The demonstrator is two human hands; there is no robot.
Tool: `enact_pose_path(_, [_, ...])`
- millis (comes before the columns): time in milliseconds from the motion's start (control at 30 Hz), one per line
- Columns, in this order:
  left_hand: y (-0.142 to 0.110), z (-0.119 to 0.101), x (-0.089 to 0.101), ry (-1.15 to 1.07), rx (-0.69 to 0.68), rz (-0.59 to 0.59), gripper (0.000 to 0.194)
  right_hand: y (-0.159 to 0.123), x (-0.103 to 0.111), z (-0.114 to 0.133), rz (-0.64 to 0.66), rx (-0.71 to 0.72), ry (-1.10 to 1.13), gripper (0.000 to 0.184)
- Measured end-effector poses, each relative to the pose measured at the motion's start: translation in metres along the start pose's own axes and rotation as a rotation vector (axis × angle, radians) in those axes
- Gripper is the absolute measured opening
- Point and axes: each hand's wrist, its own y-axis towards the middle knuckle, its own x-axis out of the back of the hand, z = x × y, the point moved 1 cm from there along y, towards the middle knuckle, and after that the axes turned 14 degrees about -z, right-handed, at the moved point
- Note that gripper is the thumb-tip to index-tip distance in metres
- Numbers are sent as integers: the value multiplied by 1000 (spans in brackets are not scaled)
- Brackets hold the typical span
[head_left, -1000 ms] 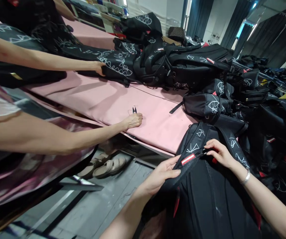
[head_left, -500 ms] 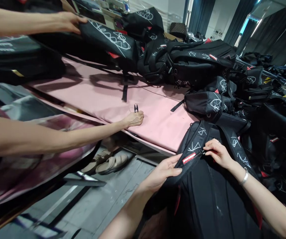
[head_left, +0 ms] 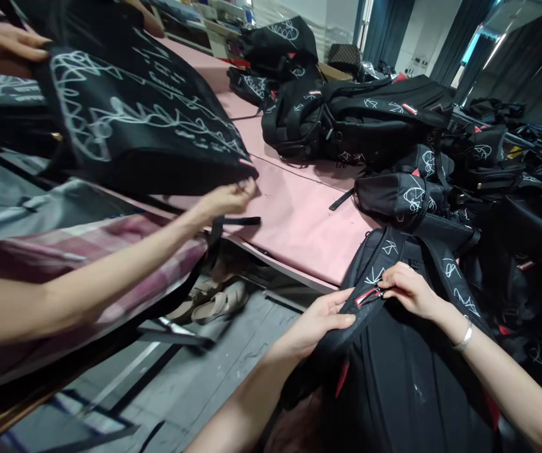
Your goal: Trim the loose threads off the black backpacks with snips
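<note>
A black backpack (head_left: 422,371) with white scribbled lines stands upright before me. Its left shoulder strap (head_left: 360,321) is pinched between the thumb and fingers of my left hand (head_left: 322,321). My right hand (head_left: 410,290) is closed on small dark thread snips (head_left: 377,293), mostly hidden by the fingers. Their dark tips lie against the strap's red label (head_left: 365,297), just right of my left fingertips. Whether the blades touch a thread is too small to tell.
A pink-covered table (head_left: 299,220) stands ahead, with several black backpacks (head_left: 384,119) heaped on its far and right sides. At left, a co-worker's hands (head_left: 228,200) handle another scribbled backpack (head_left: 133,119). Shoes (head_left: 221,302) show below the table.
The co-worker's backpack has swung left and tilted up, and their lower hand has risen off the table to it. My snips have moved onto the red label; my left hand still grips the strap.
</note>
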Motion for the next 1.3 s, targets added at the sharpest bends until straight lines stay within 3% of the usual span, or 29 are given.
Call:
enact_pose_path(400, [-1, 0, -2, 1, -15, -65, 56, -2, -4, 10, -11, -23, -31, 9])
enact_pose_path(500, [-1, 1, -2, 8, -14, -73, 58, -11, -5, 15, -93, -131, -7, 10])
enact_pose_path(600, [0, 5, -1, 41, -72, -118, 65, -24, -7, 22, -229, -358, 45, 13])
enact_pose_path(700, [1, 9, -2, 236, -233, -296, 68, -38, -10, 28, -367, -676, 146, 20])
enact_pose_path(800, [0, 10, -6, 580, -428, -501, 39, -51, -15, 29, -418, -858, 183, 29])
enact_pose_path(900, [0, 9, -11, 834, -621, -569, 23, -59, -22, 27, -413, -889, 184, 35])
enact_pose_path(1000, [0, 11, -14, 1008, -764, -575, 21, -67, -26, 29, -371, -921, 207, 40])
enact_pose_path(1167, [0, 18, -20, 1283, -843, -582, 24, -82, -23, 36, -339, -967, 211, 43])
enact_pose_path(1300, [-7, 17, -20, 1232, -802, -744, 18, -91, -11, 53, -385, -978, 188, 41])
